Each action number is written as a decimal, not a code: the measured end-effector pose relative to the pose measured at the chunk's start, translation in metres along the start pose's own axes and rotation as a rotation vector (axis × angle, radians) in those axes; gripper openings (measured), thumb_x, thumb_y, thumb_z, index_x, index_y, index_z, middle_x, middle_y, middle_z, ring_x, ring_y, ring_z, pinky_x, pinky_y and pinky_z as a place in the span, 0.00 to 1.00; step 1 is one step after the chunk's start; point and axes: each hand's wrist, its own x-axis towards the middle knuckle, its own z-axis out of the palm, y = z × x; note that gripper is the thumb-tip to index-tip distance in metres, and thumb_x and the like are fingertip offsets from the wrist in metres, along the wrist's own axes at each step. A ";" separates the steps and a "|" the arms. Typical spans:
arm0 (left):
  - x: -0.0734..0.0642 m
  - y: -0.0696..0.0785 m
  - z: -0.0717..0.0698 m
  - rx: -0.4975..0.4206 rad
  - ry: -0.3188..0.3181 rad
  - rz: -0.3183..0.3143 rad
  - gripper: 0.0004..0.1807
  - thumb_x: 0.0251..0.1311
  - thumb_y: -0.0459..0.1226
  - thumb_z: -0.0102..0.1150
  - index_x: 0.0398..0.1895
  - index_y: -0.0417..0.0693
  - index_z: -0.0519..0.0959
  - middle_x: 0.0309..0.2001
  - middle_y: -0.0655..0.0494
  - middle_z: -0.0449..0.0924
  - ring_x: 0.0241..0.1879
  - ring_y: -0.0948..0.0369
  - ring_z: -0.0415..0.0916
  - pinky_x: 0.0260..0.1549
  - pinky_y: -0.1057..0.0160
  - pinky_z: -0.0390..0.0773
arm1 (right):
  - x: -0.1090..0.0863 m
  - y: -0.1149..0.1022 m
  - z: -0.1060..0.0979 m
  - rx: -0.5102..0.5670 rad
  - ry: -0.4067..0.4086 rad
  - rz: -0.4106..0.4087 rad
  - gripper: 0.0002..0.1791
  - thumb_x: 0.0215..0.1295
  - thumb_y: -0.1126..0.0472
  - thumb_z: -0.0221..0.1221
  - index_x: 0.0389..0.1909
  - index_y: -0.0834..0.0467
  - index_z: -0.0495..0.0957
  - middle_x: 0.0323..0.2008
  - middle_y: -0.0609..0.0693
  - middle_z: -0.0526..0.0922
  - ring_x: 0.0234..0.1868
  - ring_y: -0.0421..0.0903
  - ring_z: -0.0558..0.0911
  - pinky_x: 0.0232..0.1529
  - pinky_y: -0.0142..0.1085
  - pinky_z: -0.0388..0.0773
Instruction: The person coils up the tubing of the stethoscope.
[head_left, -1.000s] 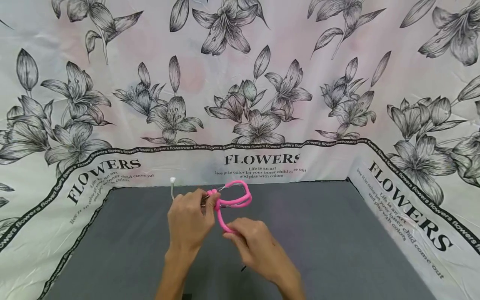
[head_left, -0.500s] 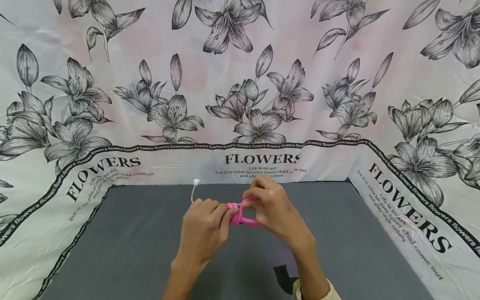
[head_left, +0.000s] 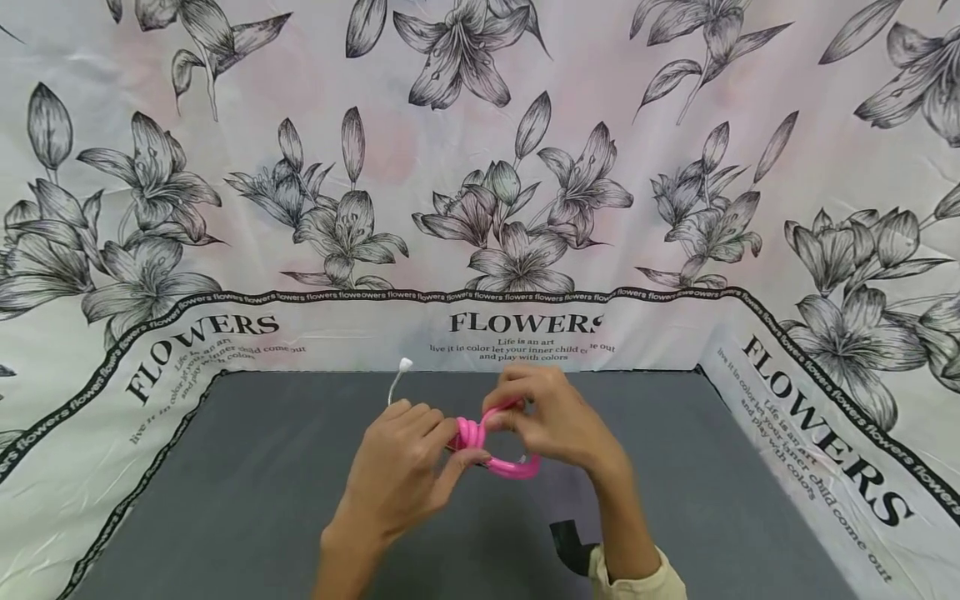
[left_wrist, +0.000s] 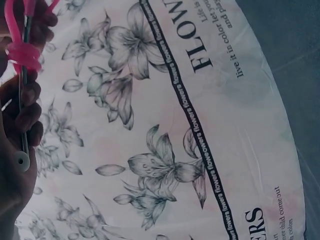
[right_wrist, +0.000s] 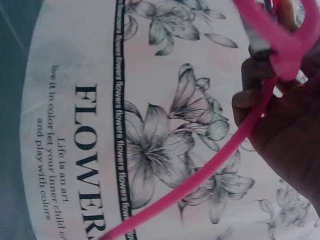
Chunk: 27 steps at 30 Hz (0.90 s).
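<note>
Pink cord (head_left: 471, 433) is held above the grey tabletop (head_left: 262, 500), its wound bundle gripped by the left hand's (head_left: 405, 461) curled fingers; a strand is pinched between thumb and fingers of the right hand (head_left: 551, 418). Wrapping or tying is apparently being done; next, the coils should be steadied while the strand is drawn snug.

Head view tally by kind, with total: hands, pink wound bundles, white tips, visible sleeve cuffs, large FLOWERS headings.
Hands: 2 (left hand, right hand)
Pink wound bundle: 1
White tip: 1
Sleeve cuff: 1
FLOWERS headings: 3
Total: 8
</note>
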 end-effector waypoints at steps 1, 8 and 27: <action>0.000 -0.001 -0.001 -0.020 -0.002 0.005 0.28 0.77 0.60 0.49 0.23 0.53 0.78 0.20 0.64 0.76 0.23 0.67 0.69 0.30 0.68 0.64 | 0.002 0.004 0.000 0.029 -0.022 -0.025 0.05 0.60 0.68 0.72 0.30 0.55 0.89 0.24 0.44 0.77 0.27 0.33 0.71 0.30 0.29 0.74; 0.003 -0.004 -0.005 -0.150 -0.009 -0.006 0.25 0.74 0.59 0.55 0.25 0.54 0.82 0.21 0.67 0.79 0.24 0.70 0.71 0.31 0.70 0.64 | 0.008 0.027 0.000 0.291 -0.108 -0.166 0.05 0.65 0.71 0.67 0.34 0.59 0.88 0.25 0.50 0.77 0.27 0.39 0.73 0.29 0.31 0.73; 0.018 -0.001 0.005 -0.252 0.189 -0.148 0.27 0.74 0.58 0.55 0.25 0.48 0.83 0.18 0.62 0.74 0.20 0.69 0.65 0.29 0.70 0.62 | -0.031 0.019 0.054 0.641 0.187 0.188 0.15 0.76 0.65 0.59 0.45 0.78 0.79 0.30 0.34 0.83 0.30 0.30 0.78 0.34 0.25 0.77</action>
